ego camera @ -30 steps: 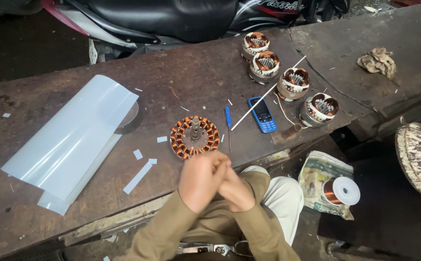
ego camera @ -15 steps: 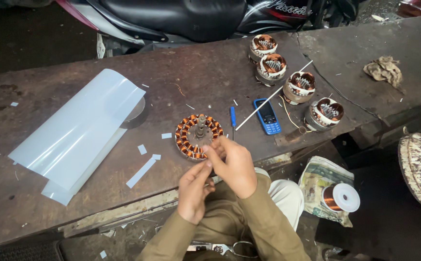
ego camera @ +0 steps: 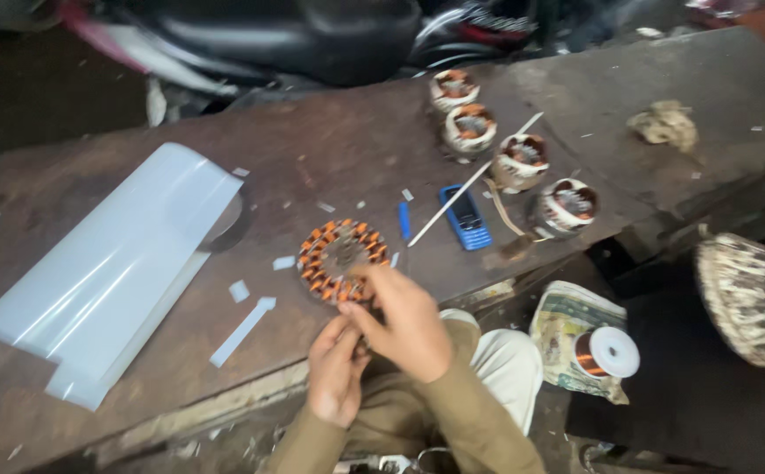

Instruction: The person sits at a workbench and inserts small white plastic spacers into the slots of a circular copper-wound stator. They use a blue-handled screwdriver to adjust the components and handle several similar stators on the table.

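Note:
A round stator [ego camera: 340, 256] with copper-wound teeth lies flat on the dark wooden bench [ego camera: 356, 158], near its front edge. My right hand [ego camera: 409, 323] reaches onto the stator's near rim, its fingers curled over the windings there. My left hand [ego camera: 334, 370] is just below and left of it, fingertips brought together against the right hand's thumb side. The frame is blurred, so anything thin between the fingers cannot be made out.
A large white plastic sheet [ego camera: 110, 272] and cut white strips [ego camera: 242, 331] lie at the left. Several wound stators [ego camera: 523, 161], a blue phone [ego camera: 466, 218], a blue pen [ego camera: 404, 219] and a white rod [ego camera: 475, 180] sit at the right. A copper wire spool [ego camera: 609, 353] rests below the bench.
My clasped hands have separated and moved up to the bench. The right hand now reaches the stator's near rim, with the left hand just below it.

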